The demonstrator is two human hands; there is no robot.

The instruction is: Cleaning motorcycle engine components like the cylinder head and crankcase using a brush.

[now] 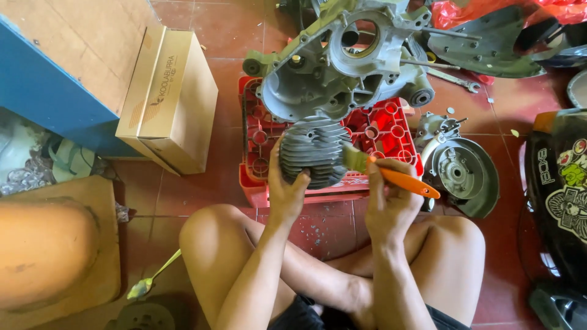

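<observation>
At the frame's centre, left hand (286, 189) grips a grey finned engine cylinder (313, 151) over the red plastic crate (391, 125); right hand (386, 198) grasps an orange-handled brush (391, 174), bristles touching the fins.

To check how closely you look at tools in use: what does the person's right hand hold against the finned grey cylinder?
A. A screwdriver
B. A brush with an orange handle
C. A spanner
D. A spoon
B: the right hand grips a brush with an orange handle, its bristles against the finned grey cylinder, which the left hand steadies.
</observation>
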